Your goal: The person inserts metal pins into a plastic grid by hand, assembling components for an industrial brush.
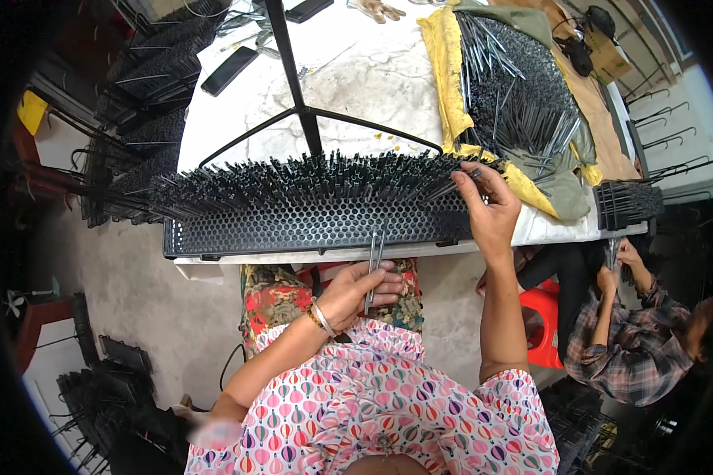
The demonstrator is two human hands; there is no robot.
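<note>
My left hand (358,291) is closed around a few thin silver metal rods (377,250), which point up from the fingers just in front of the rack. A long black perforated rack (309,226) lies along the table's near edge. Its front rows of holes show bare, while many thin dark rods (293,180) stand packed upright behind them. My right hand (493,198) is at the rack's right end, thumb and fingers pinched together beside the rod tips. What lies between those fingertips is small and dark, and I cannot make it out.
A yellow-edged sack (442,71) full of loose rods lies right of the rack. A black frame (306,119) rises behind the rods. A phone (228,71) lies at the back left. Another person (638,340) works at the right beside a red stool (540,326).
</note>
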